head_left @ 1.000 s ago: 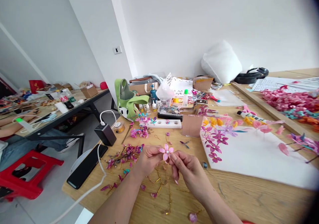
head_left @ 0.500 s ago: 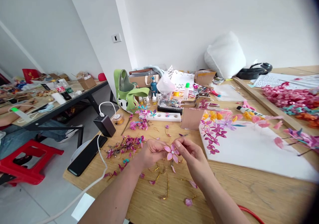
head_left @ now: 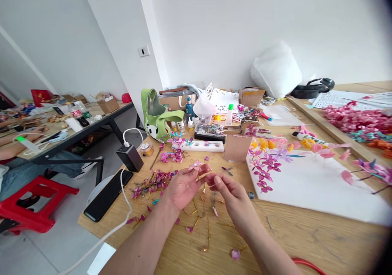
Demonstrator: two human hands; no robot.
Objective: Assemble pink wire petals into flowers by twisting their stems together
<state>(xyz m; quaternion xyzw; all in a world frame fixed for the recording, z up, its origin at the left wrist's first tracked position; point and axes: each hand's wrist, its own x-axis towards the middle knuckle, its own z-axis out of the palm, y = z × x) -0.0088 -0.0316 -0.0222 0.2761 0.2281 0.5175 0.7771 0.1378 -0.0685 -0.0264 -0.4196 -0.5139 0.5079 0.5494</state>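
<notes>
A pink artificial flower (head_left: 194, 166) with a pale bead at its centre sits at the fingertips of my left hand (head_left: 183, 187), which is closed on it with the palm turned partly up. My right hand (head_left: 228, 187) is pinched right beside it, fingertips meeting the left fingers; whatever lies in that pinch is too small or hidden. Below the hands, gold-wrapped wire stems (head_left: 209, 234) and a loose purple bud (head_left: 235, 254) lie on the wooden table (head_left: 183, 258). A pile of magenta blossoms on stems (head_left: 156, 181) is left of my left hand.
A white foam board (head_left: 306, 185) with flowers stuck along it lies to the right. A black phone (head_left: 108, 195), a power adapter (head_left: 130, 158) and a white cable are at the left edge. Behind stand a green bag (head_left: 156, 120) and small bottles. Another person's arm (head_left: 18, 142) rests on the far-left table.
The flower has moved up and left and now tilts away, in my left hand, which has rolled palm up. My right hand has shifted from the petals to below the flower.
</notes>
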